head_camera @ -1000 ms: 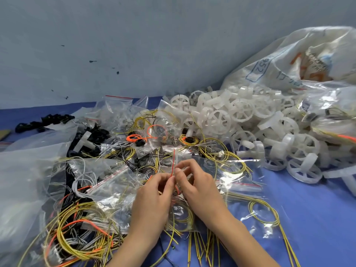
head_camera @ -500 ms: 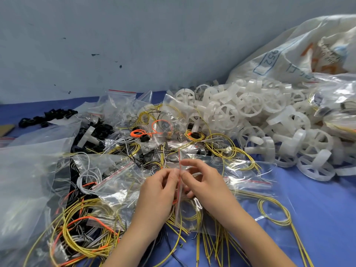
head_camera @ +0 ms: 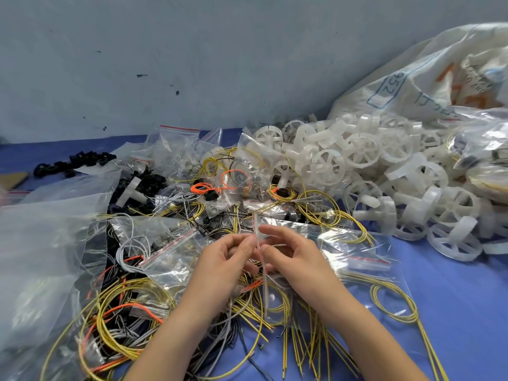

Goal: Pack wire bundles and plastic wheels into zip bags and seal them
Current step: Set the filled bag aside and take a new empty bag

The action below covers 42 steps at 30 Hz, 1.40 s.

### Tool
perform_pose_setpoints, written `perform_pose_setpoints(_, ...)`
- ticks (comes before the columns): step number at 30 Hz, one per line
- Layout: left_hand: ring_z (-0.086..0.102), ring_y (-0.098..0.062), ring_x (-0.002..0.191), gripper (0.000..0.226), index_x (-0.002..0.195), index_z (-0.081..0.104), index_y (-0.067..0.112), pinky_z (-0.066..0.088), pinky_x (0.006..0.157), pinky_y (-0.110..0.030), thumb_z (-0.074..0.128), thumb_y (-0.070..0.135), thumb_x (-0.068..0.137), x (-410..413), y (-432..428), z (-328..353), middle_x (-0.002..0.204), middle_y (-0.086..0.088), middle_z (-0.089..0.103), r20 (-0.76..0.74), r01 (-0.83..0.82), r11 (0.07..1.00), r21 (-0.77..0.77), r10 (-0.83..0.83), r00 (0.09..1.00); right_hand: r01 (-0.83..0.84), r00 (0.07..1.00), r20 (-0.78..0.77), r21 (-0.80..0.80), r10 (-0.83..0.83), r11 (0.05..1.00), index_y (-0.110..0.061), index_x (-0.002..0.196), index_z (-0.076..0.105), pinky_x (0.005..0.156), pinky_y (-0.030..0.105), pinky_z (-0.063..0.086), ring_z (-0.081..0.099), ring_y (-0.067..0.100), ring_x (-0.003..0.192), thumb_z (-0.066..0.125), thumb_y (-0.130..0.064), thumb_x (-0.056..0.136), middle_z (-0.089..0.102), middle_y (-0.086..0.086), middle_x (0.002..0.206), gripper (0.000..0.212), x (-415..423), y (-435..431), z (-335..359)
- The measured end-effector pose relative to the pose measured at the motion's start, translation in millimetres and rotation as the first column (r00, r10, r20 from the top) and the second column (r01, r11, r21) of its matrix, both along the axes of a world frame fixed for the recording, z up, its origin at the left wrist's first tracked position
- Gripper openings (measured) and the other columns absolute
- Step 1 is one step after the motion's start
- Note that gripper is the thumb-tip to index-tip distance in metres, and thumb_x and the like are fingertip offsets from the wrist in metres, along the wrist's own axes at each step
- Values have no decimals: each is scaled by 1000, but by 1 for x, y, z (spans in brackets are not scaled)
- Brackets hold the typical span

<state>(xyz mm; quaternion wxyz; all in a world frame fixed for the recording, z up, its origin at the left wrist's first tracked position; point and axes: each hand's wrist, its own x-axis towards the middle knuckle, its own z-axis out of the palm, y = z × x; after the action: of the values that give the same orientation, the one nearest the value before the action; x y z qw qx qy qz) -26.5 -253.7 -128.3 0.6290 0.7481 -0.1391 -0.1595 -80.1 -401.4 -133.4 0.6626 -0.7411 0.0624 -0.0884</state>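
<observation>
Fingers of your left hand point(head_camera: 222, 259) and right hand point(head_camera: 291, 257) pinch one zip bag point(head_camera: 257, 229) above the loose wires point(head_camera: 121, 349); wheels point(head_camera: 327, 166) lie heaped right, so most packing looks undone.

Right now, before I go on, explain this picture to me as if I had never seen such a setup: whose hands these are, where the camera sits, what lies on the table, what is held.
There is no machine here: these are a person's two bare hands. The single picture comes from a camera worn on the person's head, looking forward and down. The left hand and the right hand pinch the edge of a small clear zip bag between them. On the blue table lie loops of yellow wires, a heap of white plastic wheels, more clear bags and some black parts. A large white sack sits at the far right.
</observation>
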Motion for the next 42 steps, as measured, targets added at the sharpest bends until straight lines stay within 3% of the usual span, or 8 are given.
perform_pose_setpoints(2,70,-5,70,16,103,67,28,48,49,-23,58,38,94,0,0,-1,85,3,75,13,-4,1000,13,4,1000,-6,1000,12,-31,7,1000,-29,123,63,82,28,59,69,6,90,62,-16,95,69,-20,95,31,0,0,0)
perform_pose_setpoints(6,72,-12,75,19,103,67,26,55,66,-34,57,39,95,2,-1,0,87,5,75,19,-3,1000,18,2,1000,-20,1000,20,-31,21,999,-29,125,62,80,22,58,69,3,91,62,-17,95,69,-23,96,32,-1,-1,0)
perform_pose_setpoints(9,73,-13,76,25,102,68,27,55,68,-34,58,47,91,4,-1,0,88,8,75,2,-12,1000,15,12,1000,-29,999,31,-54,30,998,-30,126,62,81,23,57,69,3,91,62,-18,95,69,-22,97,33,-1,-1,0)
perform_pose_setpoints(14,73,-12,74,20,101,68,27,56,73,-41,58,42,93,5,-1,-3,86,7,75,10,-14,1000,4,14,1000,-35,998,44,-49,37,998,-34,122,62,76,21,56,69,4,88,63,-18,95,68,-21,99,31,-1,0,0)
perform_pose_setpoints(30,72,-9,74,23,103,67,27,57,72,-38,56,44,93,4,2,-2,85,7,75,43,5,1000,7,-5,999,-48,997,65,-27,50,998,-37,118,64,75,17,54,70,6,91,62,-15,95,71,-17,99,31,-1,1,-1)
perform_pose_setpoints(36,71,-6,71,18,102,68,24,54,65,-29,57,37,95,4,1,-2,80,6,75,37,-1,1000,-2,2,999,-42,997,59,-15,42,999,-36,118,65,76,21,55,71,10,91,63,-16,95,72,-11,100,31,-1,1,-2)
perform_pose_setpoints(38,69,-4,68,16,100,68,22,53,60,-20,58,33,95,4,1,-2,76,5,74,43,-3,1000,-2,3,999,-37,998,56,-17,38,999,-36,118,65,80,26,57,71,12,92,64,-16,94,72,-10,100,31,-1,1,-3)
perform_pose_setpoints(42,67,-2,63,19,95,69,18,52,58,-19,57,34,96,5,1,-2,70,4,73,44,6,1000,12,-6,999,-34,998,53,-13,34,999,-35,118,66,90,37,57,71,15,96,65,-17,94,72,-8,101,31,-1,1,-3)
